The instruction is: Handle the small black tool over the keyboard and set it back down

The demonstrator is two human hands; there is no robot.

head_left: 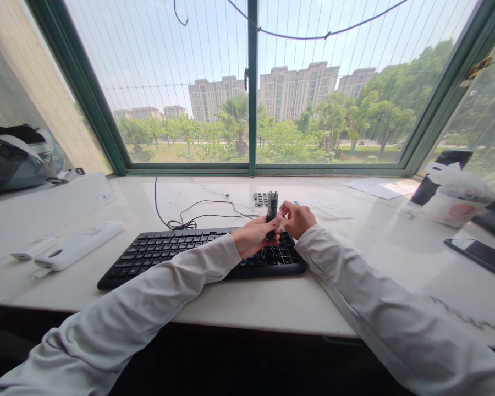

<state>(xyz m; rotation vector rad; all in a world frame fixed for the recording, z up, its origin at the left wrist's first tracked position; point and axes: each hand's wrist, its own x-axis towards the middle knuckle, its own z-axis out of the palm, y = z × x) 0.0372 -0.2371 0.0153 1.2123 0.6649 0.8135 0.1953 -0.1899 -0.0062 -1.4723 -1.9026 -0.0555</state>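
Left hand [253,235]: fingers curled around the lower part of a slim dark tool [271,212], held upright above the right end of the keyboard [198,256]. Right hand [297,218]: fingertips pinched together just beside the tool's upper half, touching it; what they pinch is too small to tell.

Keyboard: black, flat, matte plastic, rows of squared keys, lying slightly askew near the front edge of the sill counter [272,302]. Its thin black cable [181,217] loops loosely behind it toward the window.

Loose keycaps [260,198]: a small dark cluster just behind the hands, apart from the keyboard.

Counter: pale, smooth, glossy stone, faintly veined. Bare surface lies between the keyboard and the window frame [252,88], and to the right of the right sleeve.

Left side: a white elongated device [78,245], rounded ends, near the keyboard's left edge.

Right side: a dark phone [480,256] lying flat, well apart; a crumpled white bag [457,190] behind it; paper [381,187] by the frame.
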